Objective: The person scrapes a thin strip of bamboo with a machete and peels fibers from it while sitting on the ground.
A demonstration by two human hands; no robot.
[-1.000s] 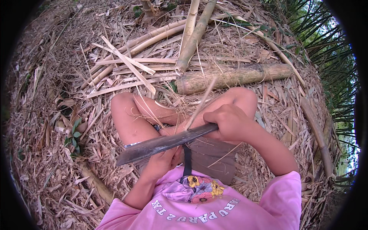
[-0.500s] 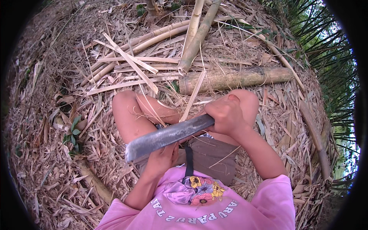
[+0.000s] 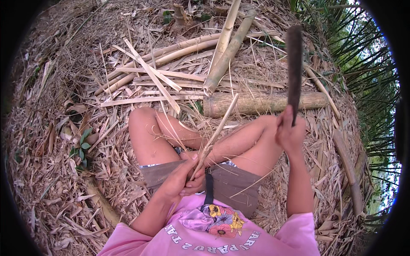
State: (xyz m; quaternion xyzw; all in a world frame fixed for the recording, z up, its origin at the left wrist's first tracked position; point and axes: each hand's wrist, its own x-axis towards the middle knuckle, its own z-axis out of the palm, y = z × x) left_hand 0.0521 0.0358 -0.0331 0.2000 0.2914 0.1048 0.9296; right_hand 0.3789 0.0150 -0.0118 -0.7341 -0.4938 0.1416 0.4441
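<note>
Hands first: the left hand (image 3: 181, 179) is closed round the near end of a thin bamboo strip (image 3: 215, 132), held over the lap so that the strip slants up and away towards the thick bamboo log (image 3: 265, 103) lying across the ground beyond the knees. The right hand (image 3: 289, 134) is clamped on the handle of a long dark chopping blade (image 3: 294, 68), which now stands raised nearly upright above the right knee. Half a second ago that blade lay low and crosswise over the lap, close against the strip; it has since swung up and clear of it. As a judgement, this reads as the lift between strokes, with the strip kept in place for more paring.

Around the folded legs the ground is a thick mat of dry bamboo leaves and shavings. Split pale slats (image 3: 149, 79) lie scattered past the left knee, and whole bamboo poles (image 3: 226, 47) lean in from the far edge. A small green seedling (image 3: 83, 147) grows at the left; living green bamboo foliage (image 3: 354, 47) closes the right side.
</note>
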